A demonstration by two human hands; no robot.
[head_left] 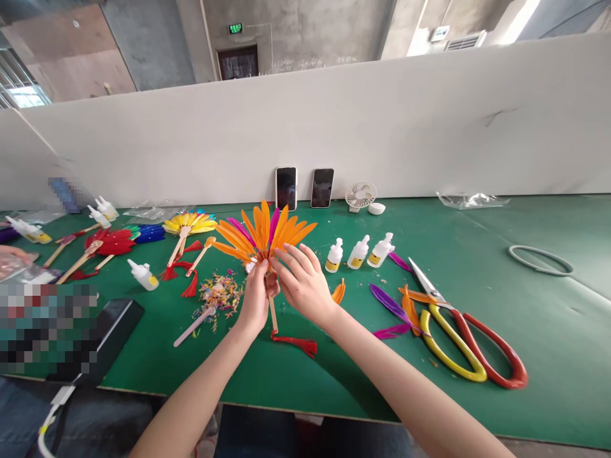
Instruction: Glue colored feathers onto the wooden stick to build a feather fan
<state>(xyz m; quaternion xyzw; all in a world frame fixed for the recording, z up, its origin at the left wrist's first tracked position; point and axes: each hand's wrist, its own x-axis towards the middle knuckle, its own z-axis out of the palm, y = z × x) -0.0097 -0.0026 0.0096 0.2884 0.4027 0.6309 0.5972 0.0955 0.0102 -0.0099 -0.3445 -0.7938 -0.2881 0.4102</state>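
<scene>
An orange feather fan (pixel 264 229) with a few magenta feathers is held upright in front of me. My left hand (pixel 258 296) is closed around the top of its wooden handle, just below the feathers. From the handle's lower end hangs a red tassel (pixel 298 344), which rests on the table. My right hand (pixel 305 280) lies against the lower right feathers, its fingers stretched out and side by side. Its thumb and whatever is under the palm are hidden. A loose orange feather (pixel 339 292) is on the table beside my right wrist.
White glue bottles (pixel 358 252) stand beyond my right hand. Large scissors (pixel 458 324) lie right, near purple feathers (pixel 389 301). Feather scraps (pixel 221 292) and a flat stick (pixel 195 326) lie left, with finished-looking fans (pixel 188 224) behind. Two phones (pixel 323 188) lean on the partition. Another person's hand (pixel 13 259) shows far left.
</scene>
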